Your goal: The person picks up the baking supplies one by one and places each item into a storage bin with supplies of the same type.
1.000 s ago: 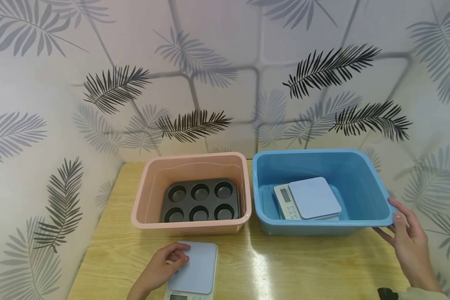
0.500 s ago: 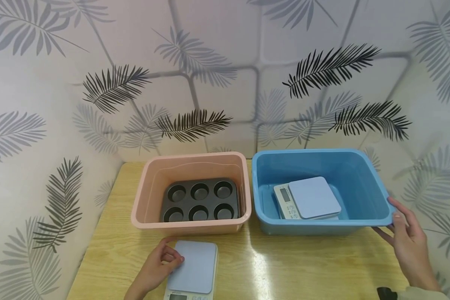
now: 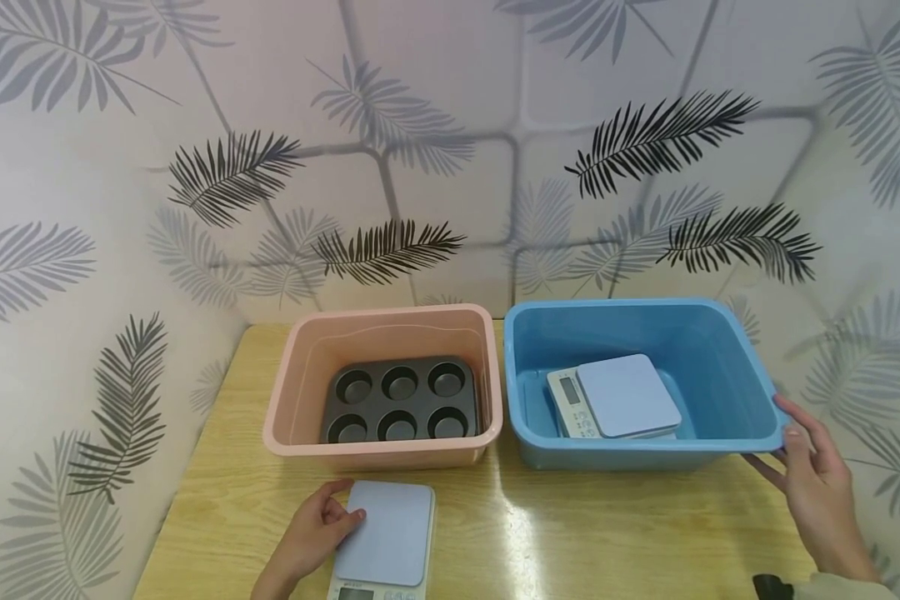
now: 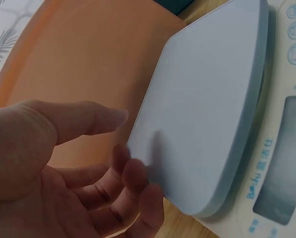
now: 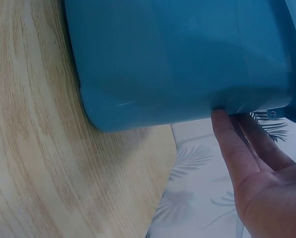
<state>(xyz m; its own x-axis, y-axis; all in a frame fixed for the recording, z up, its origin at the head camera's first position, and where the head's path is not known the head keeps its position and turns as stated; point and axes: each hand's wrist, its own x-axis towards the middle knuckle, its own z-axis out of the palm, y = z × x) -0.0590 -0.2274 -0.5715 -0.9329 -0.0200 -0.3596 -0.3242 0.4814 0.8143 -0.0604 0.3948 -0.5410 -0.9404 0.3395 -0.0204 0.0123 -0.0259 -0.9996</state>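
A kitchen scale (image 3: 387,533) with a pale platform lies on the table in front of the pink basin. My left hand (image 3: 307,533) is at its left edge; in the left wrist view the thumb is apart from the loosely bent fingers (image 4: 136,173), which are at the platform's edge. At the right, my right hand (image 3: 817,483) holds the near right corner of the blue basin (image 3: 645,446). In the right wrist view its fingers (image 5: 232,148) touch the basin's outer wall under the rim. A second kitchen scale (image 3: 630,396) lies inside that basin.
The pink basin (image 3: 382,450) stands left of the blue one and holds a dark muffin tin (image 3: 375,404) with several cups. Both stand on the wooden table (image 3: 570,533), close to the leaf-patterned wall (image 3: 480,208) behind.
My left hand has drawn back leftward from over the scale's platform to its left edge. The right hand stays at the blue basin's corner.
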